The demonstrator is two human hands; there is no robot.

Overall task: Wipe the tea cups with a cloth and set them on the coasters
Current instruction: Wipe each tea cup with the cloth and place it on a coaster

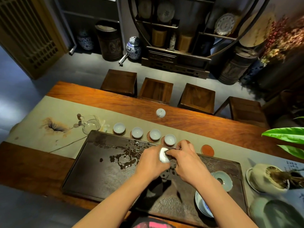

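My left hand (149, 159) grips a small white tea cup (163, 155), tipped on its side above the dark tea tray (102, 168). My right hand (184, 157) pinches a dark cloth (171, 154) against the cup's mouth. Several white cups stand upright on round coasters along the tray's far edge, from the leftmost cup (119, 128) to the rightmost cup (170, 139). A red-brown coaster (207, 150) lies bare to the right. Another coaster (187, 142) peeks out behind my right hand.
A glass pitcher (91, 124) stands left of the cup row. A white lidded jar (160, 112) sits further back on the wooden table. A celadon dish (221, 179), a blue-white bowl (203, 204) and a pale pot (266, 176) crowd the right. Stools line the far side.
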